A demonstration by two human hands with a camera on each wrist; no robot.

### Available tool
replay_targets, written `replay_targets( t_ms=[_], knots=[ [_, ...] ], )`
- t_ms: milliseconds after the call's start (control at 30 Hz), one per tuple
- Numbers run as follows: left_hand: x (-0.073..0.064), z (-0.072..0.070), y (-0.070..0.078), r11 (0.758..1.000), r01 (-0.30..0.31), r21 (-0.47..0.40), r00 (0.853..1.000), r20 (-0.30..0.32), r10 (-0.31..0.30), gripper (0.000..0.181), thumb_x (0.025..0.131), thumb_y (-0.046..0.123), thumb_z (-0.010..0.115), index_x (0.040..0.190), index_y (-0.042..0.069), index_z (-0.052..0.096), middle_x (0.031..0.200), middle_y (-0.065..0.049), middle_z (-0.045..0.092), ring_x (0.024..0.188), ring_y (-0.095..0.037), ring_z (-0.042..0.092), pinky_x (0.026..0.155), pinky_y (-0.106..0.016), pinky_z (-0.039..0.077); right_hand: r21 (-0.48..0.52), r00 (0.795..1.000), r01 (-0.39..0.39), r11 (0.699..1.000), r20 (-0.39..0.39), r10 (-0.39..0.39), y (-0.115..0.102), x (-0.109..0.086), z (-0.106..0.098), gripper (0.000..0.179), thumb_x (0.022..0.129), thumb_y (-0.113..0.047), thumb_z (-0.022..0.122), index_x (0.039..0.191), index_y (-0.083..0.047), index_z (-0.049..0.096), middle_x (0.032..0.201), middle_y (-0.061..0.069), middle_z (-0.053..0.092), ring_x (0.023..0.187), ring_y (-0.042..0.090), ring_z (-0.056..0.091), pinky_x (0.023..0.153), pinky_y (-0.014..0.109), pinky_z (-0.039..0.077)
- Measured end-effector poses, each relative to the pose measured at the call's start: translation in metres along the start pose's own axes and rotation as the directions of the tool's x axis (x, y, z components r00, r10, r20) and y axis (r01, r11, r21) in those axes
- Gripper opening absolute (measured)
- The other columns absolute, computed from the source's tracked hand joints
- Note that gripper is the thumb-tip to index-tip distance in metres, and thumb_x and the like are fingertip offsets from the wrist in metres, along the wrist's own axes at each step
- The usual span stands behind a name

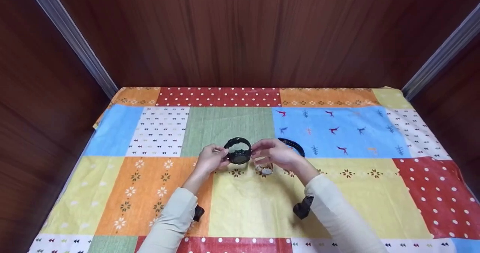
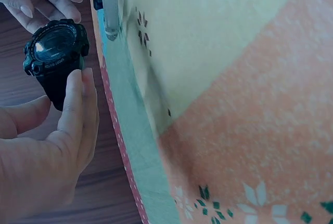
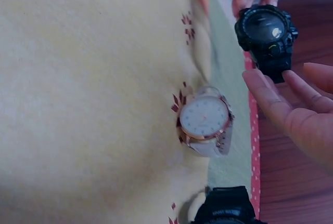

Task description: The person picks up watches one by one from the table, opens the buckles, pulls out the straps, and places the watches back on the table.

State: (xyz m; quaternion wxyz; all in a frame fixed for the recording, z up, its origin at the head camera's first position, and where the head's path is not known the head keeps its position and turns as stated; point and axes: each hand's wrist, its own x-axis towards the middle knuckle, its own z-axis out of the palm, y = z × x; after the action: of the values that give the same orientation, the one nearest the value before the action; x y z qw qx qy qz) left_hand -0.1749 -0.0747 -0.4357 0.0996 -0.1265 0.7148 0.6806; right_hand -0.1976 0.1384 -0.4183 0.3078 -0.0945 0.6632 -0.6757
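Observation:
My left hand [image 1: 212, 158] pinches a black digital sport watch [image 1: 239, 156] by its left side, holding it up off the cloth. Its round dark face and buckled strap loop show in all views. From the other side, my right hand [image 1: 275, 152] has its fingertips right at the watch's edge, fingers fairly straight and apart. Below the right hand lies a wristwatch with a white dial and gold-coloured rim [image 3: 204, 116] on a pale strap. A second black watch [image 1: 294, 145] lies beyond the right hand, partly hidden by it.
A patchwork-print cloth [image 1: 247, 208] covers the table. Dark wood panels [image 1: 240, 35] stand behind and at both sides. Black wrist-camera mounts [image 1: 303, 207] sit at both sleeves.

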Motion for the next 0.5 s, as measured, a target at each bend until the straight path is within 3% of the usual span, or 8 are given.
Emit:
replay_targets(
  t_ms=[233, 500],
  knots=[
    [-0.003, 0.008, 0.006, 1.000, -0.015, 0.003, 0.999, 0.051, 0.014, 0.018, 0.089, 0.000, 0.054, 0.102, -0.012, 0.051, 0.087, -0.017, 0.055, 0.067, -0.019, 0.062, 0.067, -0.026, 0.053, 0.010, 1.000, 0.028, 1.000, 0.006, -0.028, -0.006, -0.010, -0.010, 0.026, 0.089, 0.007, 0.043, 0.113, 0.017, 0.046, 0.100, 0.017, 0.057, 0.096, 0.031, 0.056, 0.091, 0.052, 0.040],
    [-0.008, 0.017, 0.013, 0.999, -0.034, -0.034, 0.993, 0.110, 0.038, 0.014, 0.090, -0.002, 0.053, 0.099, -0.012, 0.051, 0.084, -0.017, 0.054, 0.067, -0.019, 0.063, 0.067, -0.026, 0.053, 0.025, 0.998, 0.054, 0.998, 0.021, -0.055, -0.010, -0.021, -0.021, 0.022, 0.089, 0.006, 0.045, 0.108, 0.014, 0.050, 0.096, 0.015, 0.059, 0.092, 0.029, 0.059, 0.091, 0.055, 0.038]
  ],
)
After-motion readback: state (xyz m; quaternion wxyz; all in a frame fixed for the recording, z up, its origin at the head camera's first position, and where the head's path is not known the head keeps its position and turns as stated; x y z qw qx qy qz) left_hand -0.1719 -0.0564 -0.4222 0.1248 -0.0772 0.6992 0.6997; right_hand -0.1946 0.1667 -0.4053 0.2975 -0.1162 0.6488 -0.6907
